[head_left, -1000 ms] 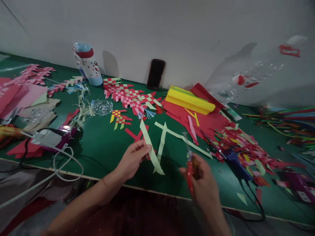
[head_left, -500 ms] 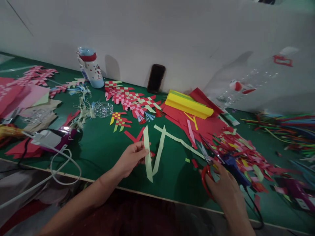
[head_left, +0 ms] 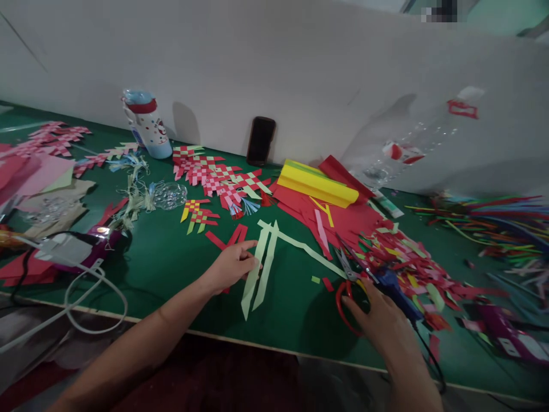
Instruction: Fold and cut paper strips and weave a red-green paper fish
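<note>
Indoors, at a green surface point(head_left: 300, 332), the right grip point(head_left: 377, 315) and left grip point(head_left: 229, 266) sit apart: the former at red-handled scissors point(head_left: 346, 265), whether clasping them I cannot tell; the latter pinching a pale green strip point(head_left: 251, 286) partway along, its ends projecting above and below.

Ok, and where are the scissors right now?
In the head view, the scissors are right of centre, at the right hand, just left of the blue-handled tool and by the right end of the long pale green strip.
</note>
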Available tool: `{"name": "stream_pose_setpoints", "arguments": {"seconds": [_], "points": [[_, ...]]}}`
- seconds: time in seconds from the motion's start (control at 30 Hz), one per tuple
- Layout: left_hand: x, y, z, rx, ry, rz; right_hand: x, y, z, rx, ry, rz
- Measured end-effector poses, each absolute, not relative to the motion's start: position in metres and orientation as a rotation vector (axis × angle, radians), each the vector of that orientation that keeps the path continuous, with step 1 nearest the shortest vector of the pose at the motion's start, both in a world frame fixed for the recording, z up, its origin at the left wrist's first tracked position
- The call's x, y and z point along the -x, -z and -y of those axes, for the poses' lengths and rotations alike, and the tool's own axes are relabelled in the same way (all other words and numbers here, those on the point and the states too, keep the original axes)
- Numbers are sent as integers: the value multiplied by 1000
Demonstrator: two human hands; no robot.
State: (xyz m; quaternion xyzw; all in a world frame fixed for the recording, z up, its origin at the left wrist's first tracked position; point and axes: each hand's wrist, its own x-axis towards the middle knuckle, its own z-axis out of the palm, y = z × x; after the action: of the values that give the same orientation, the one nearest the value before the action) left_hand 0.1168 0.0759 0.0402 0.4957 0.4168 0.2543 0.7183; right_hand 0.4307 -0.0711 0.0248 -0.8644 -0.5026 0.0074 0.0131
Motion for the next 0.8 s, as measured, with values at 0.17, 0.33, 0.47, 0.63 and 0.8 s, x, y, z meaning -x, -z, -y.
{"name": "stream_pose_setpoints", "arguments": {"seconds": [0.17,0.33,0.47,0.63,0.8], "points": [[-121,-43,-78,-1193,-555,-983,-428,-30,72,2701,-103,1441],[-139,-47,-85,-1452,-551,-981,-426,-26,77,2722,-26,1260],[-159,-46,-89,-1568,-564,-958,-431,-25,82,2755,45,1232],[-155,-56,-99,-1705,-691,-1045,-437,-27,88,2767,58,1355],[-104,-58,-112,-2039,-665,-1242,-434,-40,88,2687,159,1498]]}}
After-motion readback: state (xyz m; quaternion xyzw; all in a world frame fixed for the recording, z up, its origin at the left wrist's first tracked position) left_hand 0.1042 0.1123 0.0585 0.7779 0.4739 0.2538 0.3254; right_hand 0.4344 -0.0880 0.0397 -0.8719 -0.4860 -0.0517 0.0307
